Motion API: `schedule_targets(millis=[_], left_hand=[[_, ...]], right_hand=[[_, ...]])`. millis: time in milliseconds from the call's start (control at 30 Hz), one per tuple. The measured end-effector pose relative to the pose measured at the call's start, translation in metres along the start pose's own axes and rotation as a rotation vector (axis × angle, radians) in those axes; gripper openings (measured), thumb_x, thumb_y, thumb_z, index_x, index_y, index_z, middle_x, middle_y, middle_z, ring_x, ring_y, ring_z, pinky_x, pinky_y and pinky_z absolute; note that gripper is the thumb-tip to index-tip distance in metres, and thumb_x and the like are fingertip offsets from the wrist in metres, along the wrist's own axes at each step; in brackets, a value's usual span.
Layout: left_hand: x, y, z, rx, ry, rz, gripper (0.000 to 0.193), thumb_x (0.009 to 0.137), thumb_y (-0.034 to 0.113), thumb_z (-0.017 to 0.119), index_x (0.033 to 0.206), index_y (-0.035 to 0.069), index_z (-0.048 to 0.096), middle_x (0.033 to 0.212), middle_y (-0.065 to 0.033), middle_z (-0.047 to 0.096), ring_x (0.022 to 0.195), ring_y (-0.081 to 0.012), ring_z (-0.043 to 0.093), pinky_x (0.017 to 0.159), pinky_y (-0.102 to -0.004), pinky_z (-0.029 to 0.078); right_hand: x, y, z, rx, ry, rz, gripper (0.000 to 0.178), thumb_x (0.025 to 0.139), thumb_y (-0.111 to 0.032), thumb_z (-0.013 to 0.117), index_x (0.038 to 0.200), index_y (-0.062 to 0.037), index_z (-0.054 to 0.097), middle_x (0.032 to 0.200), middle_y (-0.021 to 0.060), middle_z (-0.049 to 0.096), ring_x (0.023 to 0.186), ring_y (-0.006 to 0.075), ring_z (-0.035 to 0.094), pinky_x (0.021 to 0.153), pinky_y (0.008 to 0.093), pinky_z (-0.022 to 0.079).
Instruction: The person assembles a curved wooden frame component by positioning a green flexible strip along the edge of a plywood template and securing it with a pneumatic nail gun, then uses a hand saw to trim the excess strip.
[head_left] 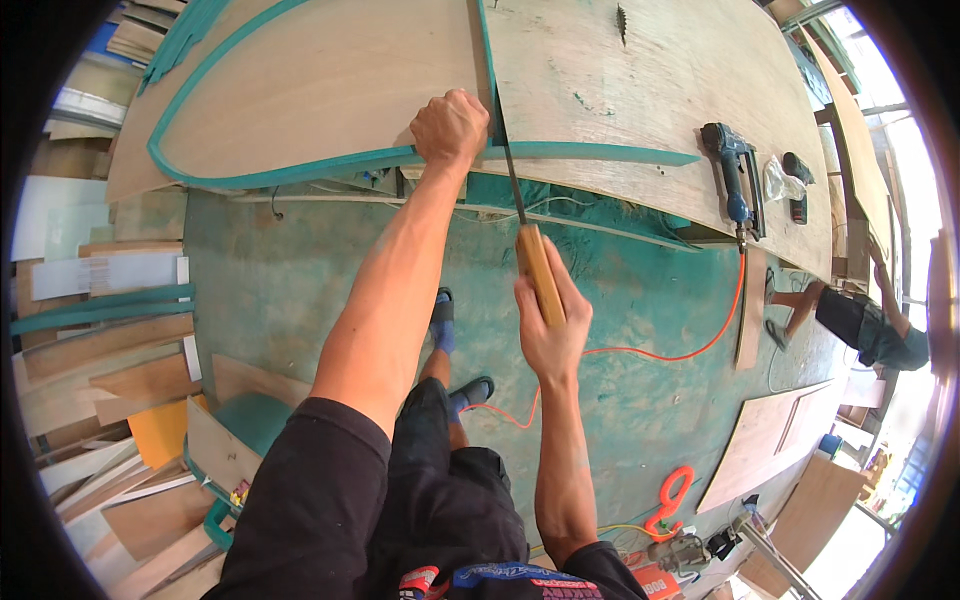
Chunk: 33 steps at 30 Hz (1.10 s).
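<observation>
Right hand closed round wooden saw handle, blade running up from the grip into the gap between 2 plywood sheets. Left hand fisted, pressing down on the teal-edged sheet just left of the blade. Nail gun well right of the grip, on the other sheet.
</observation>
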<state>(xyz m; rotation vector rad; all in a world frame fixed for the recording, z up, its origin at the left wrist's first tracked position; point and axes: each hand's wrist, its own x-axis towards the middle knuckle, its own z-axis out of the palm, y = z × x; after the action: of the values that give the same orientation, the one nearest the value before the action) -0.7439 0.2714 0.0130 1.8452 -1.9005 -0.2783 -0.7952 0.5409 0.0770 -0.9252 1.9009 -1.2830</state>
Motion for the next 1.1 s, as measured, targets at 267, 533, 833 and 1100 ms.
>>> schedule_targets(millis=[267, 533, 833, 1100], left_hand=[[0.001, 0.000, -0.001, -0.004, -0.032, -0.024, 0.037, 0.094, 0.029, 0.055, 0.077, 0.003, 0.077, 0.078, -0.0252, 0.072, 0.076, -0.0447, 0.073, 0.069, -0.0521, 0.059], [0.005, -0.013, -0.002, 0.017, 0.001, -0.034, 0.036, 0.094, 0.029, 0.056, 0.078, 0.005, 0.078, 0.079, -0.0238, 0.073, 0.076, -0.0428, 0.074, 0.070, -0.0508, 0.059], [0.007, -0.012, -0.002, -0.010, -0.014, -0.030, 0.036, 0.093, 0.030, 0.056, 0.080, 0.005, 0.078, 0.081, -0.0244, 0.073, 0.078, -0.0444, 0.073, 0.072, -0.0525, 0.059], [-0.003, -0.002, 0.001, 0.019, -0.032, -0.017, 0.035, 0.093, 0.031, 0.057, 0.083, 0.006, 0.079, 0.083, -0.0239, 0.074, 0.083, -0.0445, 0.073, 0.075, -0.0523, 0.059]], right_hand=[[-0.002, 0.011, 0.007, -0.039, 0.045, -0.144, 0.051, 0.092, -0.002, 0.066, 0.143, -0.0011, 0.059, 0.114, 0.0216, 0.074, 0.101, 0.0156, 0.073, 0.087, 0.0269, 0.054], [-0.046, 0.014, -0.007, -0.072, 0.022, -0.201, 0.051, 0.091, 0.001, 0.066, 0.142, 0.0027, 0.058, 0.122, 0.0190, 0.074, 0.106, 0.0155, 0.072, 0.090, 0.0259, 0.053], [-0.039, 0.018, 0.001, 0.014, 0.042, -0.153, 0.052, 0.091, 0.001, 0.063, 0.143, 0.0031, 0.057, 0.111, 0.0129, 0.074, 0.094, 0.0087, 0.063, 0.086, 0.0245, 0.051], [0.019, 0.011, 0.018, 0.098, -0.006, 0.019, 0.053, 0.090, 0.002, 0.061, 0.142, 0.0011, 0.059, 0.121, 0.0162, 0.075, 0.103, 0.0158, 0.072, 0.091, 0.0275, 0.053]])
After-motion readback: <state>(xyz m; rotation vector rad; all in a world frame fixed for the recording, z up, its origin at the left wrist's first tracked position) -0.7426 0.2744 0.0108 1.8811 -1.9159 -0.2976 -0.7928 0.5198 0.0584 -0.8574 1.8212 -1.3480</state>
